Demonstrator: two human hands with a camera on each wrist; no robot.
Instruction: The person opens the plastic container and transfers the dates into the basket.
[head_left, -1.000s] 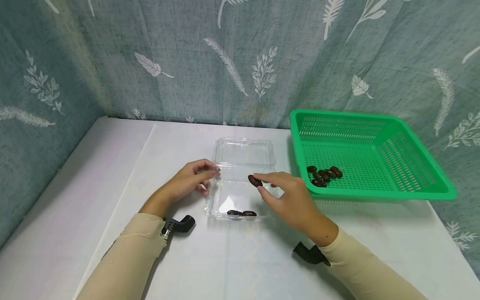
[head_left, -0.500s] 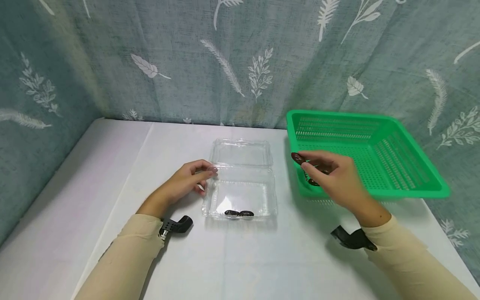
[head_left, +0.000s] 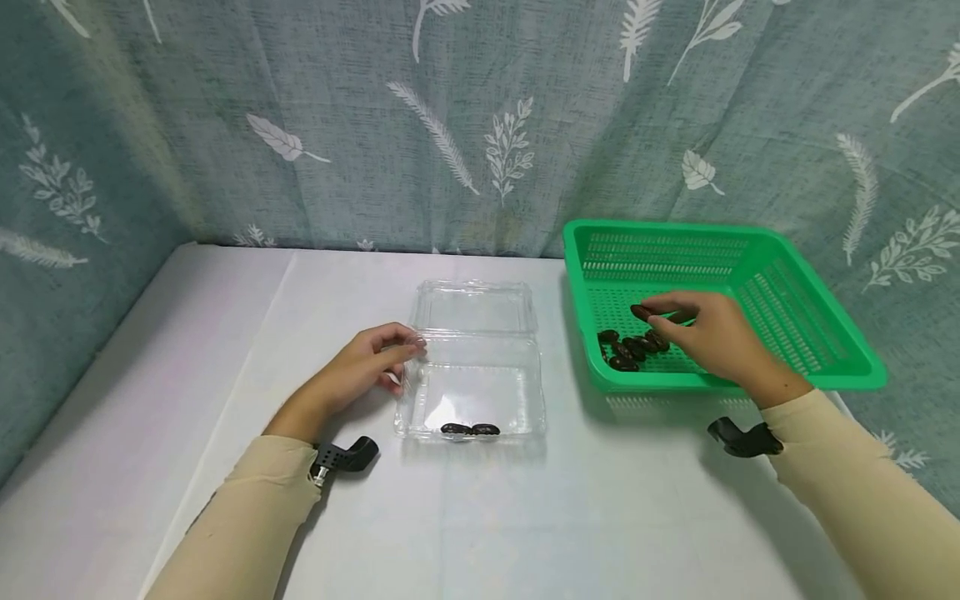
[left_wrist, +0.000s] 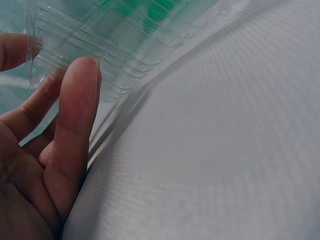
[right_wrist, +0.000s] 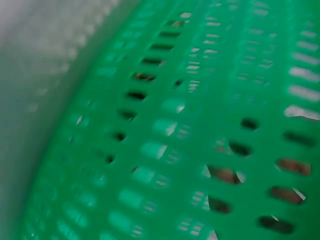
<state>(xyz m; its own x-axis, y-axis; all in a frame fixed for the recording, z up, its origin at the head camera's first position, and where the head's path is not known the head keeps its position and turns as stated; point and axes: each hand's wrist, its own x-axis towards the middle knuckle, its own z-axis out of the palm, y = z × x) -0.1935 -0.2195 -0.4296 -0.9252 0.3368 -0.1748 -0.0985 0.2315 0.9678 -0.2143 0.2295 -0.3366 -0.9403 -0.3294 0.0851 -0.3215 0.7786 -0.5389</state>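
My left hand (head_left: pixel 367 367) pinches the left edge of a clear plastic clamshell box (head_left: pixel 480 383). Its lid is folded back. In the left wrist view the thumb (left_wrist: pixel 77 110) lies against the ribbed side wall. Two dark brown, oval, wrinkled pieces that look like dates (head_left: pixel 456 429) lie end to end along the box's near wall. Inside the green basket (head_left: pixel 810 267), my right hand (head_left: pixel 708 329) holds another date (head_left: pixel 641 312) between thumb and fingertips. Several more dates (head_left: pixel 624 350) lie below it at the basket's left corner. The right wrist view shows mostly the basket's slotted wall.
A white cloth covers the table (head_left: pixel 517 517). The basket stands right of the clamshell box, with a gap between them. A blue-green leaf-patterned curtain (head_left: pixel 337 125) hangs behind and at the left. Each wrist wears a black mount (head_left: pixel 345 454).
My right hand has carried the date from above the clamshell box rightward, over the basket's rim, to inside the basket. My left hand has stayed at the box's edge. The view has shifted slightly.
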